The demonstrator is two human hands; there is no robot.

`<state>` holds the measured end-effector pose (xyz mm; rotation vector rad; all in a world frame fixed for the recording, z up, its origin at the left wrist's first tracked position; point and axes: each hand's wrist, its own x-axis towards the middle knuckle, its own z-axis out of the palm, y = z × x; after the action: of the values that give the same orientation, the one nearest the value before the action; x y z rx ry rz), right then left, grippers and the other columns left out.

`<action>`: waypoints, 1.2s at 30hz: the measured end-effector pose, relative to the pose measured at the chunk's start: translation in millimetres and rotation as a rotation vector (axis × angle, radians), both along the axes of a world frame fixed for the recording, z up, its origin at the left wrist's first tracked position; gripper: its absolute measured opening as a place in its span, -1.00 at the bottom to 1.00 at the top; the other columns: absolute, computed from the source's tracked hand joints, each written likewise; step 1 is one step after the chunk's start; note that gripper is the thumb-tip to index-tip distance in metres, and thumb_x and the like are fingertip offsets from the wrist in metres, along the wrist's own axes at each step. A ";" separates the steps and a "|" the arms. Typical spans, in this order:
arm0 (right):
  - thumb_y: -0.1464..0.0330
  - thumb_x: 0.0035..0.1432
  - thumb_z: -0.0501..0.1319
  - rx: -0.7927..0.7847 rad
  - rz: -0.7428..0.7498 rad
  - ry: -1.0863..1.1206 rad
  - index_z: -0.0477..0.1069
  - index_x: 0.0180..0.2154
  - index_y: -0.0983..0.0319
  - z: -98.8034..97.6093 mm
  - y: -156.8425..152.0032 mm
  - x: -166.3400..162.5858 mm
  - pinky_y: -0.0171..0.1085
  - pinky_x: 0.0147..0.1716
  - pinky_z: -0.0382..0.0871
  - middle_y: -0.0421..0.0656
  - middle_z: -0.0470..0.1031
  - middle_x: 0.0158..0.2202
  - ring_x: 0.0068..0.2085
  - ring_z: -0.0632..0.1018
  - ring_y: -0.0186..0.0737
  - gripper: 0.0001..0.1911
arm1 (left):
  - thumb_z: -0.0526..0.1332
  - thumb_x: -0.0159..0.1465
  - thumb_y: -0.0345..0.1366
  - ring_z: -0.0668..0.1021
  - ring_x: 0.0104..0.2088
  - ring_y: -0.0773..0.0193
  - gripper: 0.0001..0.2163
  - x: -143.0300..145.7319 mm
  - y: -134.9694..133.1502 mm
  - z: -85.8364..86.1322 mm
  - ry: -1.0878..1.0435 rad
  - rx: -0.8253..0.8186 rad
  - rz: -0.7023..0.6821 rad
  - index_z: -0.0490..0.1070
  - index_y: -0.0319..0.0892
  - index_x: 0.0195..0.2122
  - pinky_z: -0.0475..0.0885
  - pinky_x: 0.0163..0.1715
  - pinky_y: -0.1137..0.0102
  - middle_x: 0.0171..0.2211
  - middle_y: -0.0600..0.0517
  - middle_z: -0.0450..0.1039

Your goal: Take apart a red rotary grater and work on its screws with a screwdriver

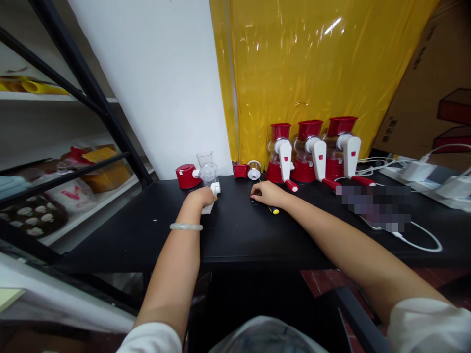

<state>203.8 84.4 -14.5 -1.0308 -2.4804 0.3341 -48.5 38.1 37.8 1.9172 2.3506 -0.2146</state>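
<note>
My left hand [204,197], a pale bangle on its wrist, is closed around a white crank arm [215,188] whose ends show above and below the fingers. Just behind it are a clear plastic grater body [208,172] and a red base [187,176]. My right hand [270,192] is low over the black table [235,235], thumb and fingertips pinched together; what they hold is too small to make out. Close beside that hand lies a screwdriver with a yellow-ended handle [274,210]. Behind it are a metal grater drum [253,170] and a red plastic part [240,170].
Three red-and-white rotary graters [311,152] with cranks stand at the back right. A phone [375,208] with a white cable lies on the right, near a power strip [419,171]. A black-framed shelf [110,166] stands left; a cardboard box [423,98] is behind right.
</note>
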 end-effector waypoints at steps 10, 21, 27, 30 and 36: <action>0.31 -0.05 0.44 -0.134 0.157 -0.059 0.56 -0.08 0.27 10.2 -0.7 8.7 -0.25 -0.06 0.44 -0.03 0.57 -0.10 -0.13 0.60 -0.18 -0.56 | 0.24 0.22 -0.14 0.65 -0.35 0.07 -0.69 -3.9 -5.0 7.1 -0.023 -0.103 0.005 0.58 -0.31 -0.22 0.48 -0.38 0.35 -0.25 -0.23 0.63; 0.49 0.02 0.36 -0.118 0.165 -0.063 0.50 0.01 0.30 7.5 -4.4 3.0 -0.22 -0.05 0.44 -0.02 0.55 -0.12 -0.14 0.56 -0.23 -0.54 | 0.19 0.20 0.18 0.55 0.04 -0.14 -0.33 -5.3 -4.6 2.7 -0.071 0.245 0.105 0.37 -0.30 0.11 0.45 -0.06 0.21 0.04 -0.36 0.49; 0.50 0.03 0.35 -0.109 0.166 -0.026 0.52 -0.04 0.28 4.8 -5.6 1.2 -0.25 -0.09 0.44 -0.04 0.53 -0.13 -0.17 0.56 -0.25 -0.61 | 0.19 0.24 0.10 0.35 0.20 -0.23 -0.27 3.3 11.9 35.9 -0.039 0.722 0.131 0.12 -0.30 0.29 0.30 0.13 0.06 0.17 -0.40 0.28; 0.48 0.04 0.34 -0.089 0.165 -0.029 0.52 -0.05 0.26 4.7 -6.4 1.3 -0.25 -0.09 0.43 -0.04 0.52 -0.13 -0.17 0.55 -0.25 -0.62 | 0.23 0.19 0.14 0.29 0.23 -0.26 -0.19 -6.2 43.0 55.2 -0.042 0.728 0.095 0.01 -0.14 0.37 0.31 0.11 0.04 0.22 -0.37 0.20; 0.42 0.04 0.36 -0.058 0.158 -0.060 0.52 -0.04 0.26 7.8 -8.3 2.5 -0.25 -0.06 0.41 -0.04 0.49 -0.11 -0.12 0.54 -0.21 -0.62 | 0.30 0.15 0.11 0.52 0.03 -0.13 -0.31 -29.4 87.5 58.0 -0.064 0.498 0.061 0.26 -0.04 0.26 0.41 0.02 0.15 0.20 -0.29 0.20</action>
<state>206.4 76.1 -6.7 -0.8811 -2.6275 0.4313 -77.9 125.5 95.8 1.9896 2.5908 0.4749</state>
